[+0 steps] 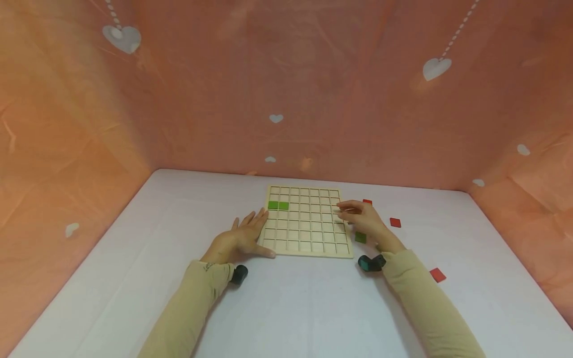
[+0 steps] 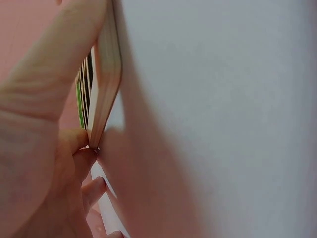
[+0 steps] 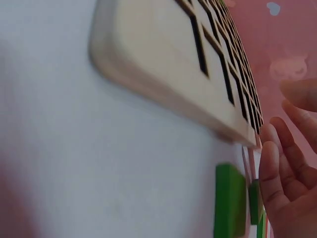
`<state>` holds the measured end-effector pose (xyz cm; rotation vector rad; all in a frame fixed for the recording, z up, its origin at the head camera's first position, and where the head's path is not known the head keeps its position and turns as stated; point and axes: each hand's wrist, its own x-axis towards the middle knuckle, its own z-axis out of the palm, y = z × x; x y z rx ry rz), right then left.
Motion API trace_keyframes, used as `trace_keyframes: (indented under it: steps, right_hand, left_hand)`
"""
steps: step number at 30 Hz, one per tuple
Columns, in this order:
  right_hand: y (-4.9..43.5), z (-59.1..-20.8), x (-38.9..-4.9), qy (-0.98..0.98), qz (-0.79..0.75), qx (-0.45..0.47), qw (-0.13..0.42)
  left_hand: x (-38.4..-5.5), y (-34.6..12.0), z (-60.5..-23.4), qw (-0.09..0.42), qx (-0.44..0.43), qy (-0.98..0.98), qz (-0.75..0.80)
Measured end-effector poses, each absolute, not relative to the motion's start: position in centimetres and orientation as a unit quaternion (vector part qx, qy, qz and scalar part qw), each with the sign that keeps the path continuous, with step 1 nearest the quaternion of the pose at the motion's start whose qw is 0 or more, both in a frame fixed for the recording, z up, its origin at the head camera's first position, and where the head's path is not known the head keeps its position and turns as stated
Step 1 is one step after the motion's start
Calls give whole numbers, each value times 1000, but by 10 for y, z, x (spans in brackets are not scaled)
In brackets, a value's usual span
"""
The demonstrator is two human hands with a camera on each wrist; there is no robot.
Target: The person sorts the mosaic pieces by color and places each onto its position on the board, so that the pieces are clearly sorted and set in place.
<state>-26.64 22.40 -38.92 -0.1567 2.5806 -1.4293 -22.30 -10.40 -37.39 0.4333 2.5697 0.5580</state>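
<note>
A pale wooden grid board [image 1: 316,217] lies on the white table, with two green square tiles [image 1: 278,205] side by side in cells near its left edge. My left hand [image 1: 243,238] rests against the board's left side, fingers spread and the thumb along its near left corner. In the left wrist view the thumb lies over the board's edge [image 2: 110,64]. At the board's right edge hovers my right hand [image 1: 364,220], thumb and forefinger apart, the other fingers loosely bent. No tile shows between its fingers. A green tile [image 1: 360,237] lies beneath this hand.
Red tiles lie right of the board: one partly behind the right hand [image 1: 367,202], a second red tile [image 1: 395,222] farther right, and a third red tile [image 1: 437,275] nearer me. Orange-pink cloth [image 1: 286,89] with hearts walls the table's back and sides.
</note>
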Motion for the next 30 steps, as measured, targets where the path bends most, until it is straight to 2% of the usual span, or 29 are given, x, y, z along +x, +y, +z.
trace_keyframes:
  steps: [9, 19, 30]
  right_hand:
    - [237, -388, -267, 883, -461, -54, 73]
    - [246, -385, -262, 879, -467, -29, 90]
    - [254, -386, -259, 875, -476, -43, 78]
  left_hand:
    - [-223, -104, -373, 237, 156, 937, 206]
    - [-222, -104, -374, 233, 160, 936, 210]
    - [-221, -104, -375, 234, 158, 937, 207]
